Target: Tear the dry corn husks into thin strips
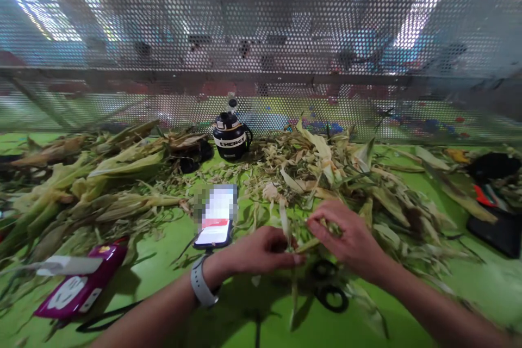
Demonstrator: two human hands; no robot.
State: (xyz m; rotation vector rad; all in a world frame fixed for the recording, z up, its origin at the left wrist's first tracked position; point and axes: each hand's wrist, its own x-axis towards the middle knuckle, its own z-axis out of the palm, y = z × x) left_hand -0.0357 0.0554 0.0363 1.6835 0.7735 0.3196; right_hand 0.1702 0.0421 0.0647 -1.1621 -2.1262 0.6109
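Observation:
My left hand point(271, 250) is closed in a pinch on a narrow corn husk strip point(285, 220), which stands up above the fingers and hangs below them. Just to the right, my right hand point(346, 234) is curled, thumb and fingers together on a greenish piece of husk that runs between the two hands. Part of it is hidden by the fingers. Black-handled scissors point(332, 298) lie on the green table point(228, 310) below my right hand. Behind both hands a heap of dry husks point(326, 166) spreads to the right.
A lit phone point(216, 215) leans left of my hands. At the left are a purple device point(84, 283) and a pile of long husks point(89, 179). A black jug point(230, 138) stands near a perforated metal screen point(261, 38). A dark flat object point(497, 228) lies far right.

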